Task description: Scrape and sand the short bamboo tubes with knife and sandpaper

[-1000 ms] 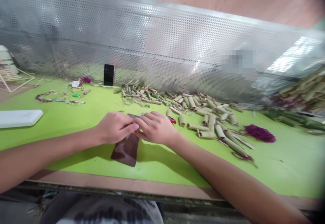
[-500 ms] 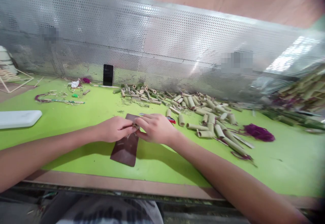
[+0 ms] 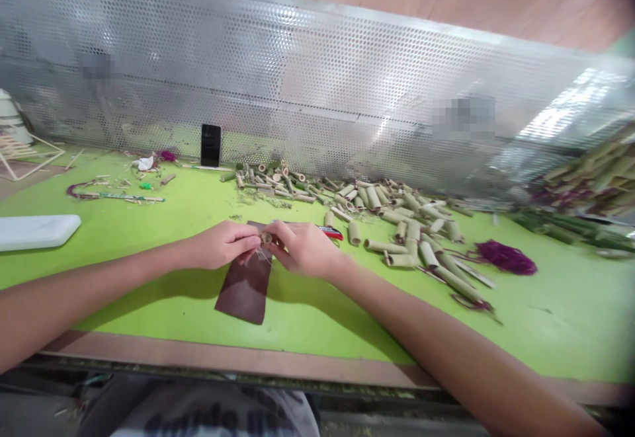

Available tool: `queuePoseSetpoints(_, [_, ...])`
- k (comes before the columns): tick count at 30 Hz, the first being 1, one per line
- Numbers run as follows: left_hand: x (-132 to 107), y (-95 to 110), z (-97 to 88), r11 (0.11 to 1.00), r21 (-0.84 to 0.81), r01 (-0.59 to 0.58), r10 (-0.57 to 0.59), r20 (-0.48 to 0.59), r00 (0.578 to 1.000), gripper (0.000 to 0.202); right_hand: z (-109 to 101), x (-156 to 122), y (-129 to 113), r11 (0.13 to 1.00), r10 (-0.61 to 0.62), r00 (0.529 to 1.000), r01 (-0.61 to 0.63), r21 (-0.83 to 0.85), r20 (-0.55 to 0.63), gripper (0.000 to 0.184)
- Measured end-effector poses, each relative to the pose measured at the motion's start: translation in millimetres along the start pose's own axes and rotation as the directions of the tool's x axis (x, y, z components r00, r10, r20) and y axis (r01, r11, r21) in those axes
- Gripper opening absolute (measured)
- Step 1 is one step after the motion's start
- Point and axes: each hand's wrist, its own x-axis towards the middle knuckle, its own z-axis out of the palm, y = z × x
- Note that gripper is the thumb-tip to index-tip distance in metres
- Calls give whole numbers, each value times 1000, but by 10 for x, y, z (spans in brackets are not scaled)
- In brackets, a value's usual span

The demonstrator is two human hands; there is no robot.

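Observation:
Between the fingertips of both hands is a small bamboo piece, its round end facing me and thin fibres hanging below it. My left hand pinches it from the left, fingers closed. From the other side my right hand grips it with thumb and fingers, also closed. A brown sheet, perhaps sandpaper or leather, lies flat on the green table under the hands. Just past my right hand rests a tool with a red and black handle, partly hidden by the hand.
Cut bamboo pieces lie heaped behind and to the right, near purple string. A phone leans against the perforated metal panel. A white block sits at left, and bamboo strips are stacked far right.
The bamboo piece has turned so its round end now shows between my fingers. My right fingers have drawn in and curled, uncovering more of the red-handled tool.

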Motion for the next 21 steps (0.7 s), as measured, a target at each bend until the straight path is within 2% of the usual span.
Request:
queuePoseSetpoints(7, [6, -19, -17, 997, -71, -6, 6, 8, 1000, 36, -3, 7, -32, 985, 108, 994, -108, 137, 11, 22])
queuePoseSetpoints(12, [-14, -23, 2, 996, -80, 37, -38, -16, 999, 36, -10, 11, -29, 991, 41, 999, -42, 124, 11, 15])
queuePoseSetpoints(14, [-29, -5, 17, 994, -90, 58, -62, -51, 997, 33, -13, 16, -46, 991, 53, 999, -53, 120, 7, 11])
queuePoseSetpoints(17, [-42, 40, 51, 988, 138, 71, -50, -152, 987, 46, -9, 27, -104, 977, 124, 992, -120, 177, -12, 11])
queuePoseSetpoints(19, [-39, 69, 79, 940, 323, 108, -44, -199, 979, 55, 2, 36, -152, 961, 180, 984, -173, 217, -11, 12])
queuePoseSetpoints(21, [-29, 90, 103, 895, 424, 141, -52, -213, 976, 53, 20, 41, -191, 956, 207, 978, -204, 209, 7, 14])
